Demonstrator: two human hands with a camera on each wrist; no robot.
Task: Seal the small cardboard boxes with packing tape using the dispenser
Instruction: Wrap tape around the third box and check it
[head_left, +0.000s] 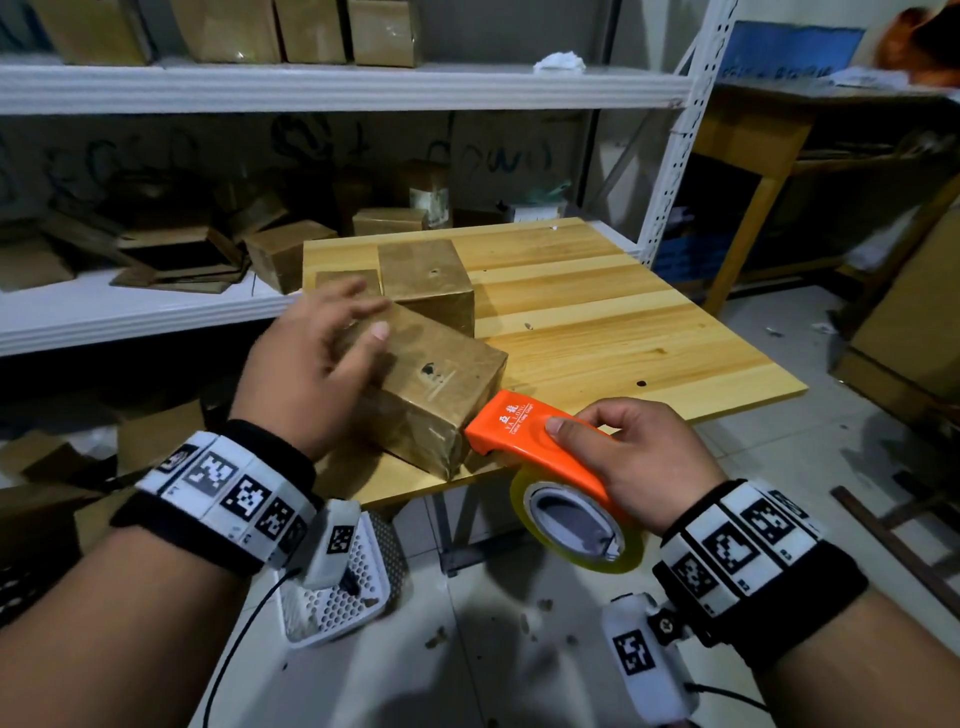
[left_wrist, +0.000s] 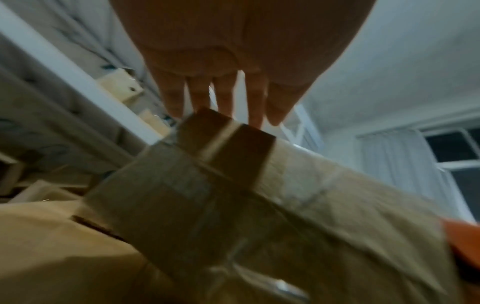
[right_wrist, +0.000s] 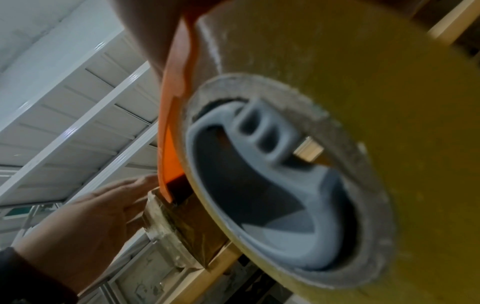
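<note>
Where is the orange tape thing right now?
In the head view the dispenser is low and right of centre, held in the right hand, its front tip against the near box at the table edge.

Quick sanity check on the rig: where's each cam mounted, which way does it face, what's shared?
Head: on the head, looking forward and down at the table; shows the left hand on the box and the right hand gripping the dispenser.
Left wrist: under the left hand, looking along the fingers over the box.
Right wrist: under the right hand, looking past the tape roll.
Shared: all three show the box, dispenser and left hand.
</note>
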